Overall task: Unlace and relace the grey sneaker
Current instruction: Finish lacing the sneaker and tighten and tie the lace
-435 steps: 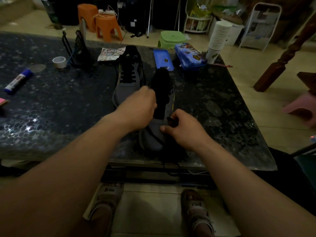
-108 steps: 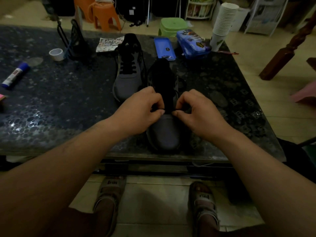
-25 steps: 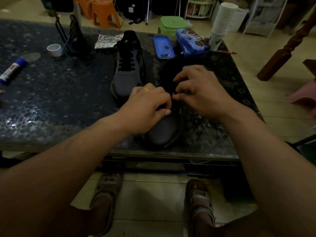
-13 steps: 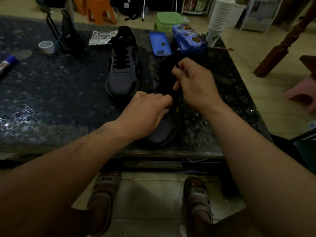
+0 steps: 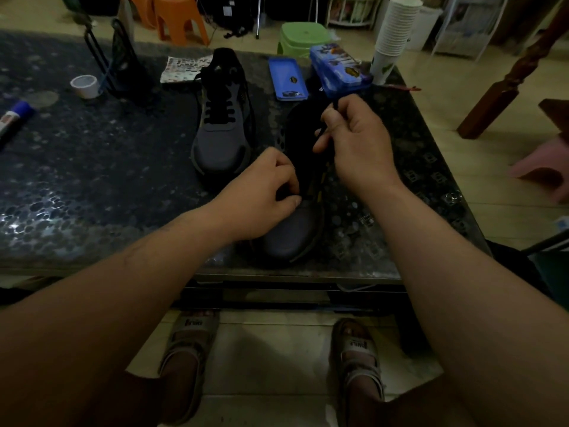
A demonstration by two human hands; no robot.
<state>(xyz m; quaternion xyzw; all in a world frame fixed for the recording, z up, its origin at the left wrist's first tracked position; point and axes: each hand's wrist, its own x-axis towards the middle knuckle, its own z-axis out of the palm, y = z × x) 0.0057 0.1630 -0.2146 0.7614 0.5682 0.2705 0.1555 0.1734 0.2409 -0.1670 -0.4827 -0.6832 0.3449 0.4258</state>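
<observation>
Two grey sneakers stand on the dark speckled table [image 5: 92, 167]. The near grey sneaker [image 5: 292, 232] lies toe toward me at the front edge, its black tongue exposed. My left hand [image 5: 261, 195] curls over its lower eyelets and pinches there; what it pinches is hidden. My right hand [image 5: 354, 140] is raised above the shoe's middle and pinches a black lace [image 5: 334, 107], whose end sticks up past the fingers. The second grey sneaker [image 5: 221, 118], laced in black, stands just left of it.
Behind the shoes lie a blue lid [image 5: 286, 78], a blue case [image 5: 338, 69] and a stack of paper cups [image 5: 395, 32]. A tape roll [image 5: 84, 86], a black stand [image 5: 120, 57] and a glue stick [image 5: 12, 118] are at the left. Stools stand on the floor beyond.
My right hand has drawn the black lace up and away from the shoe. My left hand has stayed at the lower eyelets.
</observation>
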